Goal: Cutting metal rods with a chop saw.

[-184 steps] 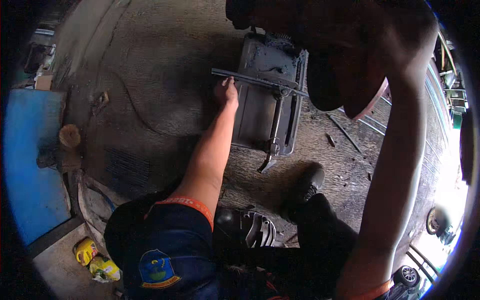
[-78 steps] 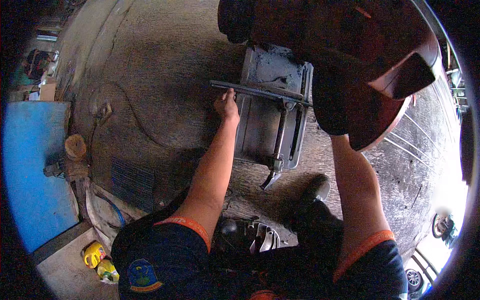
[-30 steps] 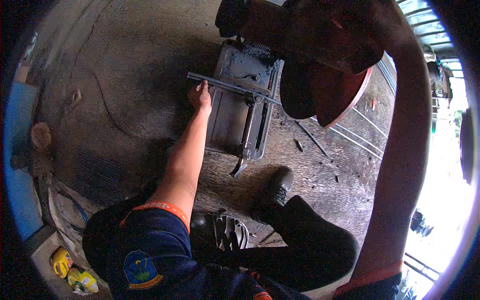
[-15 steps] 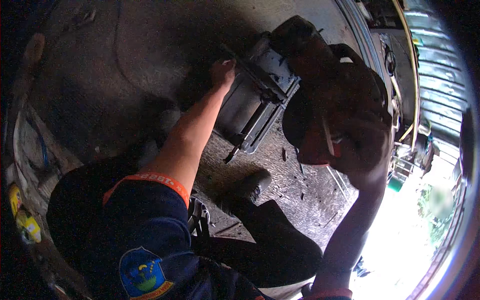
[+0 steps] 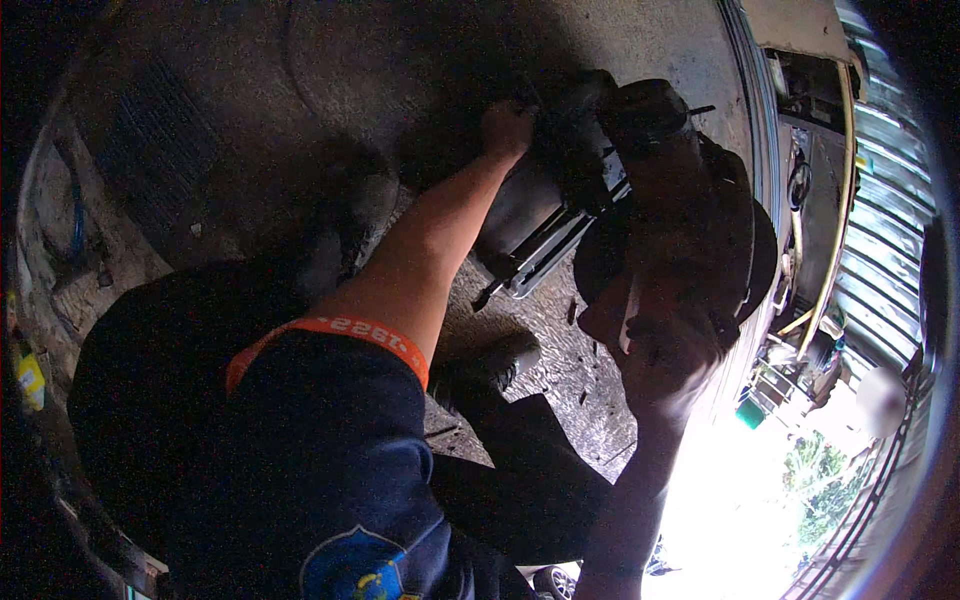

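Observation:
A dark machine with a flat metal base (image 5: 520, 215) and a rail (image 5: 545, 245) stands on the floor ahead; it looks like a cut-off saw. My left hand (image 5: 508, 130) is closed at the base's far left side, and what its fingers hold is lost in shadow. On the right, the machine's dark upper body (image 5: 650, 110) rises beside a round dark part (image 5: 602, 250). My right hand (image 5: 675, 320) is closed around the handle of this upper part, its fingers mostly in deep shade.
Small dark scraps (image 5: 573, 310) lie on the rough floor (image 5: 590, 390) near my shod foot (image 5: 512, 358). Long metal bars (image 5: 752, 90) run along the right, beside a corrugated wall (image 5: 885, 200). Bright daylight enters at lower right. A yellow item (image 5: 32, 383) lies far left.
The view has shifted, so the machine base appears farther right. My right hand has come nearer and lower relative to the base. My left hand stays at the base's far side.

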The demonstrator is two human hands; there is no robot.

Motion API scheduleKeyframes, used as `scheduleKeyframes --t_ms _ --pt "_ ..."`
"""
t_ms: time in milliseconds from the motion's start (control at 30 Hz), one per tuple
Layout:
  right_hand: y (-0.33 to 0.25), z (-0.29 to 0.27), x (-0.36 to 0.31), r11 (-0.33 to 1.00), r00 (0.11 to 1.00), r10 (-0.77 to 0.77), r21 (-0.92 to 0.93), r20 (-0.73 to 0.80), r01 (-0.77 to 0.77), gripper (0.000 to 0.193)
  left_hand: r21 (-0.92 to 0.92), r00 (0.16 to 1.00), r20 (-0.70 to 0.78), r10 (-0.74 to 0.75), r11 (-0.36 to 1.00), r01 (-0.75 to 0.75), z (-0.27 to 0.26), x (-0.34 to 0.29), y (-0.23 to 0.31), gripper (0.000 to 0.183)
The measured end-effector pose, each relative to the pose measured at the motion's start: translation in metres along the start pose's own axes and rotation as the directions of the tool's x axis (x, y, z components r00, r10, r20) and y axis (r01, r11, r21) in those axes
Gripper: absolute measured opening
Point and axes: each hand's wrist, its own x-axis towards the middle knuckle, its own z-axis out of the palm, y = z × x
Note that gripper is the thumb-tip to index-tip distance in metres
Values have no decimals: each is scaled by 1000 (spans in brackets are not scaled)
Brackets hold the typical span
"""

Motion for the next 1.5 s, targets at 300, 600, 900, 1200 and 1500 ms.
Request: scheduleKeyframes --t_ms 300,600,900,1200,1500 --pt "-2 24 -10 997 999 12 80 -45 -8 10 -29 998 -54 -21 999 20 3 -2 4 40" --pt "-4 32 -15 999 994 -25 37 -108 29 10 -10 979 114 -169 985 171 -6 0 18 37" --pt "-6 31 -13 994 988 -68 -96 -140 55 12 25 961 122 -247 969 246 -14 -5 31 37" --pt "-5 30 -18 1000 991 -10 -21 -131 8 12 -69 993 85 -88 993 94 4 2 2 35" --pt "-2 36 -21 999 984 -1 -33 -180 -5 9 -48 984 109 -140 988 146 -11 0 18 33"
